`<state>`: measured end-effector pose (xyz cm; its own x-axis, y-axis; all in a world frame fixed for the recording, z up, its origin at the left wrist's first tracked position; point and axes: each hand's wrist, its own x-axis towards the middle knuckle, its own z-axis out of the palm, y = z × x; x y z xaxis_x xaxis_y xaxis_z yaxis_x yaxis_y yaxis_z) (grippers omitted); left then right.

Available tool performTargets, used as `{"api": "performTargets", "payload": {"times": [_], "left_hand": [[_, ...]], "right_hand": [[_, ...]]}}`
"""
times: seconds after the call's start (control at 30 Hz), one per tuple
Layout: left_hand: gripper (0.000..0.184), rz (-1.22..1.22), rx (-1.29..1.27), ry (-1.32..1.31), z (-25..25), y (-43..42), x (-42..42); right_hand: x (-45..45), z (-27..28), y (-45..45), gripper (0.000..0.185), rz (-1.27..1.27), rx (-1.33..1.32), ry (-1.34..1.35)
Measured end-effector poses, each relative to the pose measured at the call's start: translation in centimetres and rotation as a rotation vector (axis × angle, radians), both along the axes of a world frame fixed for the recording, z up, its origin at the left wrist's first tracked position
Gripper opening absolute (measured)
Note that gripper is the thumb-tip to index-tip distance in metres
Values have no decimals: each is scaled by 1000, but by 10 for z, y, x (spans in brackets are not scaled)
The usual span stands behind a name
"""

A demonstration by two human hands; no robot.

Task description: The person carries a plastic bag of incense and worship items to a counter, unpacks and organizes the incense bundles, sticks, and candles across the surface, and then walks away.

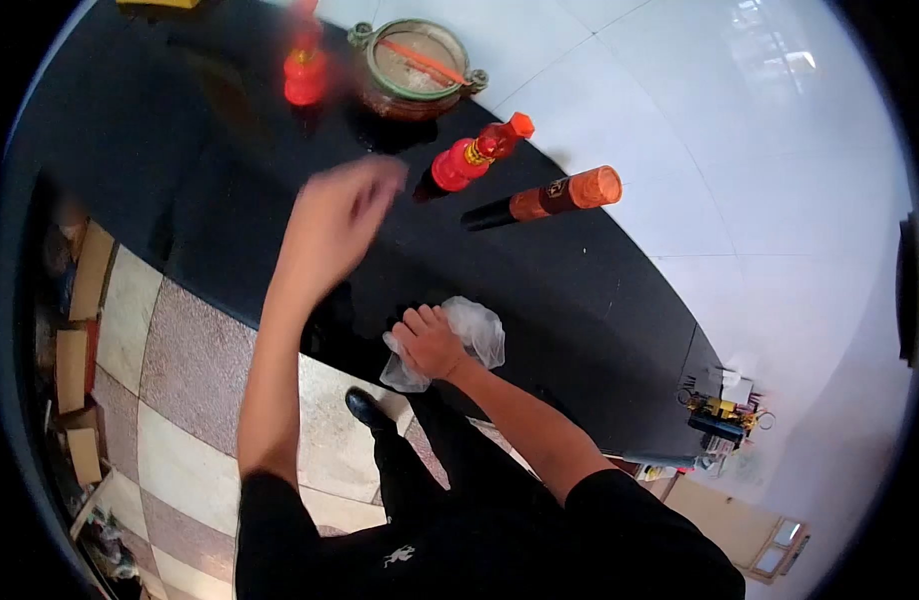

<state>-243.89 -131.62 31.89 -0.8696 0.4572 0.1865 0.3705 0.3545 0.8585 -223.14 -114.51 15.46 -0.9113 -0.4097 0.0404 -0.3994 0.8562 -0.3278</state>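
Note:
My left hand (345,215) is raised over the black tabletop (550,290), below the green-rimmed pot and left of a red bottle-shaped object (470,160). Motion smears its fingers, so I cannot make out whether it holds anything. Near the table's front edge, my right hand (432,342) grips a thin, clear plastic bag (477,330), which bunches out on both sides of the fingers. The red object has a gold band and an orange-red top. To its right an orange cylinder (570,194) with a dark label stands on the table.
The green-rimmed pot (382,85) holds pale material with an orange stick across it. Another red bottle-shaped object (304,75) stands to its left. A white tiled wall (680,130) borders the table. Scissors and small items (725,410) sit at the far right; boxes (73,370) are at lower left.

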Motion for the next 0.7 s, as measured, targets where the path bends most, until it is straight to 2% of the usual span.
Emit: {"api": "performTargets", "payload": {"times": [0.03, 0.07, 0.17, 0.23, 0.37, 0.5, 0.53, 0.63, 0.67, 0.7], "left_hand": [[18, 47, 75, 330, -17, 34, -49], [22, 72, 47, 505, -31, 67, -95], [20, 6, -280, 629, -52, 129, -189], [20, -114, -298, 513, -58, 143, -217], [13, -343, -354, 464, -49, 147, -219], [13, -358, -326, 560, -57, 145, -229], [13, -324, -314, 658, -61, 147, -230], [17, -247, -148, 885, -38, 137, -217], [15, -238, 18, 1041, -31, 130, -221], [10, -148, 166, 1039, 8, 105, -192]], "right_hand": [[-1, -1, 1, 30, 1, -6, 24], [-1, -1, 2, 29, 5, -10, 42], [-1, -2, 4, 30, 5, -13, 13], [-1, -6, 4, 28, 6, -17, -3], [-1, 0, 6, 27, 9, -49, -2], [2, -2, 3, 27, 7, -42, 5], [0, -4, 6, 27, 12, -44, 28], [0, -7, 5, 27, 8, -56, 47], [-2, -5, 3, 27, 9, -47, 50], [-3, 0, 3, 26, 9, -38, 48]]}}
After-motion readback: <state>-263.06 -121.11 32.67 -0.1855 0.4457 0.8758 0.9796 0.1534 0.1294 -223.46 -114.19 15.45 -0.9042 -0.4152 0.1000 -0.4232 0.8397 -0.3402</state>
